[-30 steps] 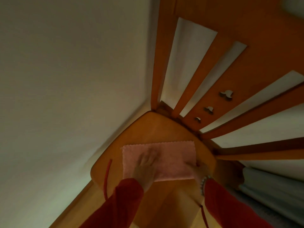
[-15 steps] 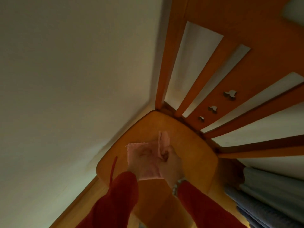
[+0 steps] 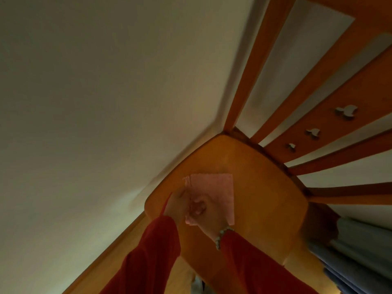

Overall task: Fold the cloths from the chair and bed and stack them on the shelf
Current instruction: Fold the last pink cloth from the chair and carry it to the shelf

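Cloth (image 3: 214,187), pink and folded to a small square, lay on the wooden chair seat (image 3: 261,209) under our fingers. Our left hand (image 3: 177,205) sat at its near left edge; whether those fingers pinched or only pressed, we could not tell. Our right hand (image 3: 210,219), beaded bracelet (image 3: 221,235) at the wrist, rested curled on the near edge, the grip too blurred to judge. Beyond the fingertips rose the slatted chair back (image 3: 318,124). We could read no writing anywhere.

My left hand (image 3: 177,205) and right hand (image 3: 209,217) cover the pink cloth's (image 3: 212,186) near-left part; blur hides my finger positions. Chair back (image 3: 360,85) cut off top and right. Blue-grey fabric (image 3: 358,257) cropped lower right.
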Available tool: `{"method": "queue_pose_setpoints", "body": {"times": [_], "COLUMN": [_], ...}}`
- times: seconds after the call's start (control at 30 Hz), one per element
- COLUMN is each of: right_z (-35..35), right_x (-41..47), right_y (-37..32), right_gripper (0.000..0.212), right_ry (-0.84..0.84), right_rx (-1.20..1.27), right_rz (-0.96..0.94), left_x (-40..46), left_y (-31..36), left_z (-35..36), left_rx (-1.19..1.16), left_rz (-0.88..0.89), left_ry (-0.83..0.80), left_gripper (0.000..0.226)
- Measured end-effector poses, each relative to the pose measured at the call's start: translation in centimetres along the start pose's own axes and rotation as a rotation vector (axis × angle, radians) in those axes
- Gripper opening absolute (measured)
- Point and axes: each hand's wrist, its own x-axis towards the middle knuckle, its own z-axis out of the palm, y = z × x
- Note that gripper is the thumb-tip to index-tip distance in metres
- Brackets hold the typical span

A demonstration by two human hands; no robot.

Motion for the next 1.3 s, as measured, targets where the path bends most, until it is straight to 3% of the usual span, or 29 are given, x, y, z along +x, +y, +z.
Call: {"method": "queue_pose_setpoints", "body": {"times": [0.03, 0.1, 0.17, 0.23, 0.37, 0.5, 0.6, 0.73, 0.83, 0.9, 1.1, 1.3], "right_z": [-0.3, -1.3, -2.9, -4.4, -5.7, -6.2, -7.1, -9.5, -11.9, -13.5, -19.5, -25.3], "right_x": [-0.1, 0.3, 0.5, 0.8, 1.3, 1.3, 0.9, -0.9, -2.9, -4.4, -8.9, -17.7], "right_y": [0.7, 1.9, 2.5, 2.8, 3.5, 4.0, 4.1, 3.3, 1.3, -0.5, -5.2, -10.9], "right_gripper": [0.015, 0.015, 0.02, 0.027, 0.045, 0.034, 0.067, 0.068, 0.042, 0.028, 0.041, 0.037], "right_ry": [0.024, 0.234, 0.443, 0.516, 0.399, 0.271, 0.197, -0.013, -0.097, -0.11, -0.108, -0.077], "right_rx": [0.055, -0.045, -0.049, 0.056, 0.181, 0.429, 0.651, 1.001, 1.156, 1.224, 1.263, 1.265], "right_rz": [-0.009, -0.006, 0.051, 0.153, 0.324, 0.444, 0.501, 0.389, 0.282, 0.194, -0.085, -0.273], "left_x": [-0.1, -0.4, -0.6, -0.3, -0.9, -1.3, -1.7, -2.7, -2.6, -2.7, -9.8, -18.3], "left_y": [-0.1, -0.3, -0.4, -0.8, -0.4, 0.6, 0.9, 3.2, 4.1, 5.0, 16.4, 24.6], "left_z": [0.0, 0.0, 0.2, 0.7, 1.6, 2.1, 2.0, 2.1, 1.8, 1.5, 1.3, 1.9], "left_rx": [0.119, 0.255, 0.205, 0.169, 0.059, -0.14, -0.226, -0.444, -0.496, -0.543, -0.552, -0.766], "left_rz": [0.03, 0.047, -0.016, -0.089, -0.098, -0.248, -0.228, -0.187, -0.154, -0.156, 0.216, 0.211], "left_ry": [0.023, 0.12, 0.172, 0.132, -0.007, -0.115, -0.178, -0.242, -0.198, -0.181, -0.465, -0.668], "left_gripper": [0.03, 0.023, 0.027, 0.032, 0.048, 0.071, 0.071, 0.045, 0.031, 0.038, 0.044, 0.045]}}
